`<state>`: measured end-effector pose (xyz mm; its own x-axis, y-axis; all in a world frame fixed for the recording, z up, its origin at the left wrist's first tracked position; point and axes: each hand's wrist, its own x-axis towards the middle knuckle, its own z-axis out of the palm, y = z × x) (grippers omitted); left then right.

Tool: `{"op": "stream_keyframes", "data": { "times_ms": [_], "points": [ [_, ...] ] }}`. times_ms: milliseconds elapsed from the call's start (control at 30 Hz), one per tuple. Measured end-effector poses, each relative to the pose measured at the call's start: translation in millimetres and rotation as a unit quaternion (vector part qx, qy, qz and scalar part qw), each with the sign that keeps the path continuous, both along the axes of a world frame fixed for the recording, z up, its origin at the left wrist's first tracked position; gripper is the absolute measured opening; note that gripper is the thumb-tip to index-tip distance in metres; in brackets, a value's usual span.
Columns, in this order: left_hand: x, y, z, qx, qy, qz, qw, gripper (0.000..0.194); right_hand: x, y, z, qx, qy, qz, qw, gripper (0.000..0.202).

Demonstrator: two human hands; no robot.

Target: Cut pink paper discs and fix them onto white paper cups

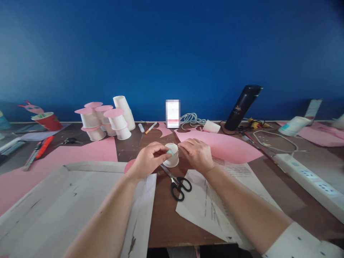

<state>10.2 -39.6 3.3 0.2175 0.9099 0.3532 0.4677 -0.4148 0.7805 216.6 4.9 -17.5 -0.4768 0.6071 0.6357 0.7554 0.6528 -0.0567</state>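
Observation:
A white paper cup [172,163] stands on the brown table between my two hands. My left hand [150,157] is closed in a pinch at the cup's left side, on a small pale green piece [170,152] whose kind I cannot make out. At the cup's right rim, my right hand [197,152] has its fingers pressed together; what is in them, if anything, is hidden. Black-handled scissors [177,184] lie just in front of the cup, blades pointing toward it. Partly behind my left hand is a pink paper disc [129,165].
Stacked white cups with pink discs [115,123] stand at back left. A phone [172,114] leans on the blue wall. Cut pink paper [220,143], a tilted black flask [242,107] and a power strip [309,179] lie rightward. A utility knife [44,147] is left.

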Motion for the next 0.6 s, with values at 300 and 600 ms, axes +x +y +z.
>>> {"op": "stream_keyframes", "data": {
  "times_ms": [300,600],
  "points": [
    [0.3,-1.3,-0.4,-0.010,0.006,0.010,1.000,0.024,-1.7,1.9,-5.8,-0.295,0.323,0.041,0.898,0.014],
    [1.2,-1.8,2.4,-0.008,0.009,0.005,1.000,0.023,-2.4,-1.0,1.7,-0.425,0.406,0.057,0.807,0.028]
  ]
}}
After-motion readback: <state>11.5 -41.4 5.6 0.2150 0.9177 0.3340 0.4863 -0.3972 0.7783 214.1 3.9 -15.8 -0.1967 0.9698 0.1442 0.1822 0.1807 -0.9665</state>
